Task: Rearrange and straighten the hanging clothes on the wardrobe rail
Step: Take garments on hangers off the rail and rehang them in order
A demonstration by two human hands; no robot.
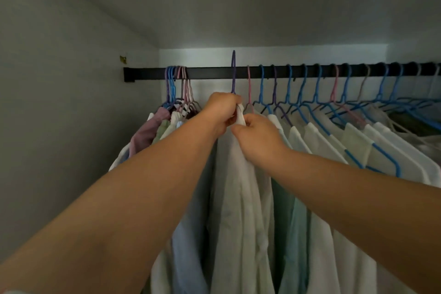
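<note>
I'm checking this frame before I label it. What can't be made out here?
Head view only:
- Shoulders of the purple plastic hanger: covered by the left hand.
- White shirt's collar: mostly hidden between the left hand and the right hand.
- Right end of the black wardrobe rail: cut off by the frame edge.
- Bunched hangers at the left: too tightly packed to count.
- Garment hems: below the bottom edge.

Small yellowish fitting (123,59) on left wall (59,102).
</note>
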